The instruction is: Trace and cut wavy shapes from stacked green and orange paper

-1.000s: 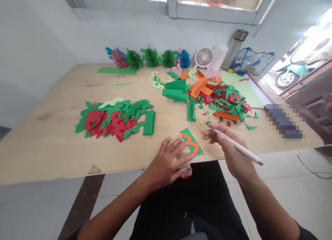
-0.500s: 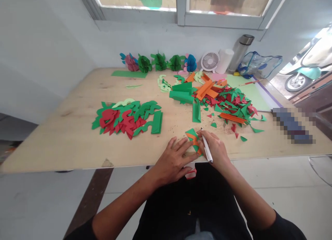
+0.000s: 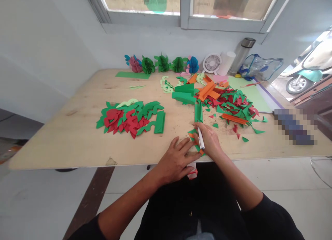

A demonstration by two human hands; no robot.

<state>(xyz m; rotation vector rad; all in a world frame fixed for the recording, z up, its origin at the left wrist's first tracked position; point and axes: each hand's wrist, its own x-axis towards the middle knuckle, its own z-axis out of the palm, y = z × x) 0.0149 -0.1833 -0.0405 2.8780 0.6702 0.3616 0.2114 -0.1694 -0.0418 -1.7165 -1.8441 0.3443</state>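
My right hand (image 3: 209,138) grips a white pen (image 3: 200,138), its upper end pointing down toward me. Under the pen, at the table's front edge, lies a green paper piece (image 3: 191,132) with an orange paper shape (image 3: 202,152) on top. Spread flat beside it, my left hand (image 3: 176,160) has its fingertips pressing on the papers. Much of both papers is hidden by my hands. Below my left thumb shows a red-edged white object (image 3: 192,175), too covered to name. A folded green paper strip (image 3: 198,112) lies just beyond my right hand.
On the left is a pile of red cut-outs (image 3: 112,119) and green cut-outs (image 3: 153,108). Paper scraps (image 3: 237,103) heap up at right. Along the wall stand folded paper figures (image 3: 163,63), a small fan (image 3: 212,63), a flask (image 3: 242,55) and a clear pouch (image 3: 261,67).
My right hand and the pen have moved slightly up and left over the paper. My left hand keeps its place on it. The whole view has shifted a little.
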